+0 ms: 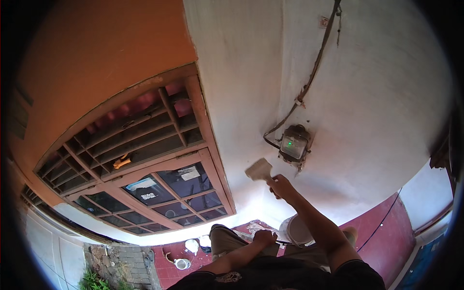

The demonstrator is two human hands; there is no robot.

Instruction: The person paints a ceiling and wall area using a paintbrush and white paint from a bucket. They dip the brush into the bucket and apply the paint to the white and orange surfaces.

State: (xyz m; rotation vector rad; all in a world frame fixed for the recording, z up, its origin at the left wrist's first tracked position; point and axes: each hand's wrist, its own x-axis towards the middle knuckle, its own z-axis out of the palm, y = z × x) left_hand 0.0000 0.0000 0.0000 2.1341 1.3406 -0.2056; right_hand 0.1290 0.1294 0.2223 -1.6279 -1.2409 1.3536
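Note:
My right hand [279,186] grips a wide pale brush [258,168], raised against the white wall [251,116], below and left of an electricity meter [294,143] with a small green light and a dark cable [314,67] running up from it. My left hand [264,237] is low, over my legs, with fingers curled; what it holds, if anything, I cannot make out. A bucket [297,227] stands below my right arm, partly hidden by it.
A wooden window [203,159] with a louvred top is set in the wall at left, under orange paint. On the red tiled floor [360,227] lie white bags [192,245] and a small can [182,264]. Paving and plants [94,280] are at lower left, a blue door [425,261] at lower right.

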